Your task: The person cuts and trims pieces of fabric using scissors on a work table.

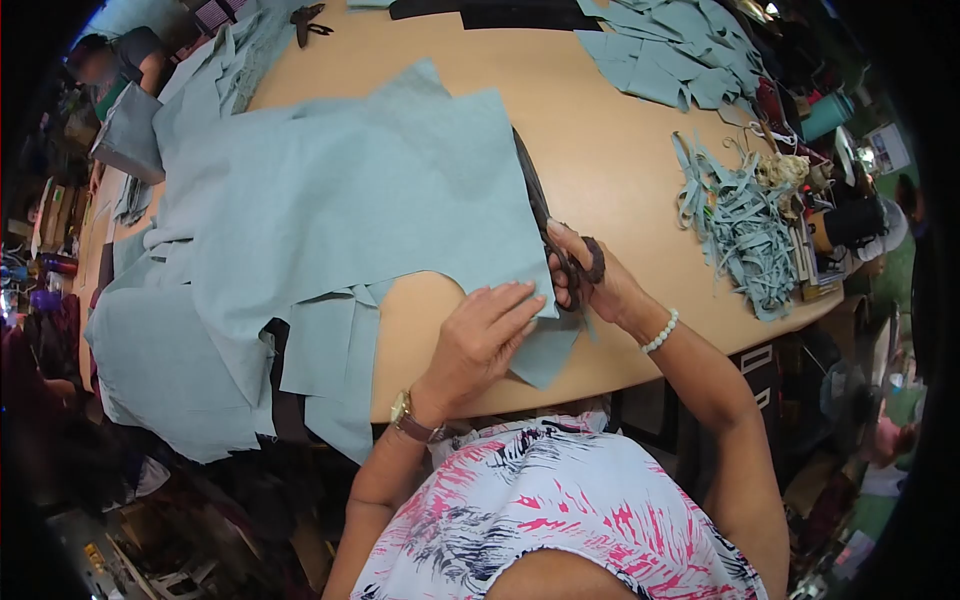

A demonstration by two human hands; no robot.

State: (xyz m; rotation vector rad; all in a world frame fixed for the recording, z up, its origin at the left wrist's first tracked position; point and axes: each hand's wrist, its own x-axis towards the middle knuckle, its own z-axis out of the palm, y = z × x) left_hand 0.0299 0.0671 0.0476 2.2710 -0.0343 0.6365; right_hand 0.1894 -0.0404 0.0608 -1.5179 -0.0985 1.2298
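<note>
A large sheet of light blue-green fabric (340,190) lies across the table, its right edge beside my hands. My right hand (605,285) is closed around the dark handles of a pair of scissors (532,180). The blades point away from me along the fabric's right edge, partly hidden by the cloth. My left hand (485,335) lies with its fingers stretched out flat on the fabric's near right corner, close to the scissor handles. Under that corner, a smaller piece of the same fabric (545,355) hangs toward the table's front edge.
Thin fabric strips (745,230) are heaped on the right of the table (620,130). Cut pieces (680,50) lie at the far right. A dark clamp-like tool (308,24) rests at the back. A grey box (130,135) stands at the left, near another person (135,60).
</note>
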